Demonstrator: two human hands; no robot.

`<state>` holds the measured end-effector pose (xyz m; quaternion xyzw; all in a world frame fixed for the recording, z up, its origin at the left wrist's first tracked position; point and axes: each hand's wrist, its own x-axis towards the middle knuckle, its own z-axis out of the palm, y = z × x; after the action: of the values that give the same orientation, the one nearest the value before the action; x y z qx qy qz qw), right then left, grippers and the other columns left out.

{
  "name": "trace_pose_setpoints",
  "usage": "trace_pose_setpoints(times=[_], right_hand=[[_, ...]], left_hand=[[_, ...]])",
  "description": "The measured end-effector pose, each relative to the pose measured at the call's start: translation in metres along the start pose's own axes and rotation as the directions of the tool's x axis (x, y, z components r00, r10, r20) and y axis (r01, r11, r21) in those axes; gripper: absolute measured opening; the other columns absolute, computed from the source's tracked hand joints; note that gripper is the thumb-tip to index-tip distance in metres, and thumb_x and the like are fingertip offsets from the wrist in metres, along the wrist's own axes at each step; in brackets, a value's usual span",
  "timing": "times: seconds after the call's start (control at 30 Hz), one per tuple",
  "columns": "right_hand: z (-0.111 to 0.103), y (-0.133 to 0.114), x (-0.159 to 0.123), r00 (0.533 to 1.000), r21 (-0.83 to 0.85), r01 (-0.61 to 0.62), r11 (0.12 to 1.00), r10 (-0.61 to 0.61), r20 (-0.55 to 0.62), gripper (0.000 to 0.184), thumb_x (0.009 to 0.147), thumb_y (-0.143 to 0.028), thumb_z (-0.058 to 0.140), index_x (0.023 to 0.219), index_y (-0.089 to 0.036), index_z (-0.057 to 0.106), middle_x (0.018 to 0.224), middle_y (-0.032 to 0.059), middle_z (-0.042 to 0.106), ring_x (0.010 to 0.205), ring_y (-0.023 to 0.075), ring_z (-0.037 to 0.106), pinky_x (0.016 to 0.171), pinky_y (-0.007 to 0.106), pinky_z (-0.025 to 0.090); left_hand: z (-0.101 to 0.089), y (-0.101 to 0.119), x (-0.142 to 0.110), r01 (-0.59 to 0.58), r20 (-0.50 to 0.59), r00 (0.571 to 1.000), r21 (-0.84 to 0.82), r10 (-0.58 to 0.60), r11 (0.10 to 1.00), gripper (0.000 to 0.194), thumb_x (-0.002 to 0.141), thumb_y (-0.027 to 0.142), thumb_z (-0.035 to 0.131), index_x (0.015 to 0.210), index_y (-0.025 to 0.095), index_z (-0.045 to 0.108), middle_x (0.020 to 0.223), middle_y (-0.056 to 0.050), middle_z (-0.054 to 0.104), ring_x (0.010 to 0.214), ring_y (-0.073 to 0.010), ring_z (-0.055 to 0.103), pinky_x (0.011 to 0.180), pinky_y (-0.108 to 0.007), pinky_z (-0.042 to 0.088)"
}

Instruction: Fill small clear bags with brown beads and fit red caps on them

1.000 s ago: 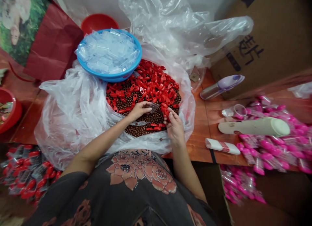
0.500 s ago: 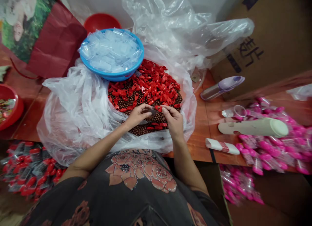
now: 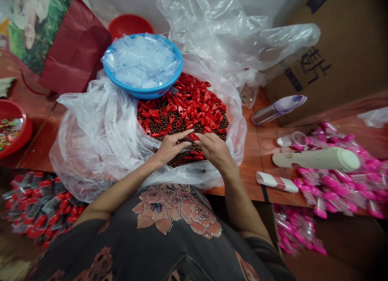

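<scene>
My left hand (image 3: 171,147) and my right hand (image 3: 214,148) meet over a heap of small brown beads (image 3: 178,160) and red plastic caps (image 3: 194,105) lying in an opened clear plastic bag (image 3: 97,131). Both hands pinch together at one spot, where a red cap (image 3: 193,137) shows between the fingertips; the left fingers also seem to pinch a small clear packet, which I cannot make out well. A blue bowl (image 3: 145,93) heaped with small clear packets (image 3: 141,61) rests on the far edge of the heap.
A red bowl (image 3: 13,129) stands at the left, another red bowl (image 3: 129,24) behind the blue one. Right of the bag lie a purple-lidded bottle (image 3: 277,108), a cream cylinder (image 3: 315,159), pink packed items (image 3: 339,184). Red packed items (image 3: 36,204) lie below left. A cardboard box (image 3: 342,55) stands far right.
My right hand moved left from the heap's right side with a red cap to meet my left hand. The view shifted slightly.
</scene>
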<state>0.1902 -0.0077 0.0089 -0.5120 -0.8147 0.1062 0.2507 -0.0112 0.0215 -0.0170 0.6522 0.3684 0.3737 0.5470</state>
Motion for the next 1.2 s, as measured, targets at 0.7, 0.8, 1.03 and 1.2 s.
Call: trace_pose_setpoints(times=[0.7, 0.8, 1.03, 1.2], right_hand=[[0.026, -0.015, -0.016, 0.990, 0.354, -0.128, 0.927, 0.140, -0.008, 0.042, 0.094, -0.041, 0.053, 0.132, -0.026, 0.060, 0.099, 0.0089, 0.067, 0.093, 0.0235, 0.062, 0.087, 0.041, 0.052], [0.032, -0.020, -0.014, 0.970, 0.532, -0.220, 0.818, 0.243, 0.026, 0.047, 0.091, -0.044, 0.057, 0.134, -0.028, 0.057, 0.105, 0.0073, 0.067, 0.093, 0.0214, 0.063, 0.086, 0.039, 0.054], [0.027, -0.041, -0.015, 0.900, 0.731, -0.266, 0.628, 0.433, -0.044, 0.028, 0.087, -0.040, 0.064, 0.111, -0.030, 0.073, 0.091, 0.0007, 0.071, 0.072, 0.0144, 0.064, 0.071, 0.032, 0.056], [0.026, -0.064, -0.023, 0.900, 0.606, -0.146, 0.782, 0.359, -0.246, 0.026, 0.088, -0.033, 0.064, 0.113, -0.032, 0.073, 0.103, 0.0019, 0.074, 0.091, 0.0183, 0.069, 0.087, 0.036, 0.055]], left_hand=[[0.001, 0.006, -0.013, -0.084, -0.032, 0.996, 0.093, 0.087, 0.992, 0.036, 0.088, 0.028, 0.064, 0.123, 0.027, 0.068, 0.108, -0.006, 0.069, 0.099, -0.0179, 0.063, 0.095, -0.035, 0.047], [0.000, 0.005, -0.018, -0.059, -0.094, 0.993, 0.054, 0.064, 0.997, 0.030, 0.087, 0.029, 0.064, 0.116, 0.024, 0.070, 0.108, -0.005, 0.068, 0.099, -0.0177, 0.062, 0.094, -0.033, 0.048], [0.002, 0.010, -0.034, 0.137, -0.111, 0.974, -0.394, -0.195, 0.909, 0.041, 0.081, 0.041, 0.069, 0.114, 0.018, 0.062, 0.092, -0.003, 0.063, 0.079, -0.0147, 0.061, 0.061, -0.026, 0.057], [0.008, 0.018, -0.050, 0.117, -0.121, 0.971, -0.510, -0.206, 0.852, 0.057, 0.079, 0.040, 0.072, 0.130, 0.020, 0.056, 0.096, -0.003, 0.062, 0.078, -0.0128, 0.061, 0.064, -0.025, 0.058]])
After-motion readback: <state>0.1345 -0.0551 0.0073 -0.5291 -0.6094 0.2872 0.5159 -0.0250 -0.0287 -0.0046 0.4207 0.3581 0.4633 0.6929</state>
